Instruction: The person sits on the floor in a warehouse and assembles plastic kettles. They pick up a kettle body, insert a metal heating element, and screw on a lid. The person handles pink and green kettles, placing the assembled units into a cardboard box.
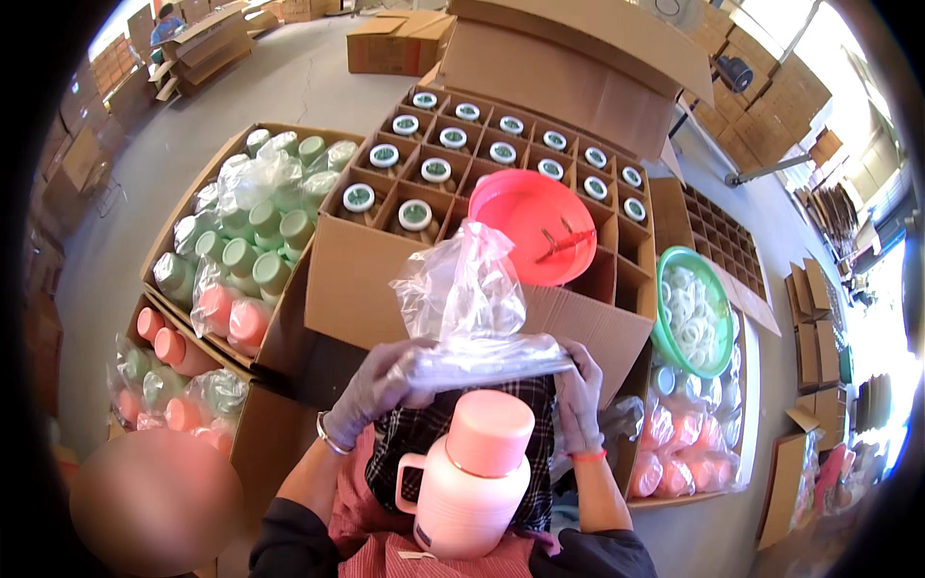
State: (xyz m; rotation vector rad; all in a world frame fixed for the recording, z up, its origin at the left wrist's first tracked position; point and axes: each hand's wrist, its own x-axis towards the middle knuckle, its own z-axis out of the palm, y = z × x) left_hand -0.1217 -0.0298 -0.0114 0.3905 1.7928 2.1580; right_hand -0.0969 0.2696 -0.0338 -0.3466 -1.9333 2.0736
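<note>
Both gloved hands grip a transparent plastic bag (462, 299). Its lower part is gathered into a thick band stretched between them, while the loose film rises in front. My left hand (371, 390) is closed on the band's left end, and my right hand (580, 395) pinches its right end. Below the bag, a pink insulated jug (474, 482) with a side handle and a pink lid stands in my lap, leaning slightly right. Neither hand touches it. A red plastic basin (496, 207) rests on the carton just beyond, with a dark red, thin-handled tool (567, 241) inside.
A divided carton (385, 279) ahead holds several bottles with green-and-white tops. Cartons of green and pink bottles (241, 255) stand left. To the right, a green basket (718, 361) of white rings sits above bagged pink bottles (689, 443). Someone works far left.
</note>
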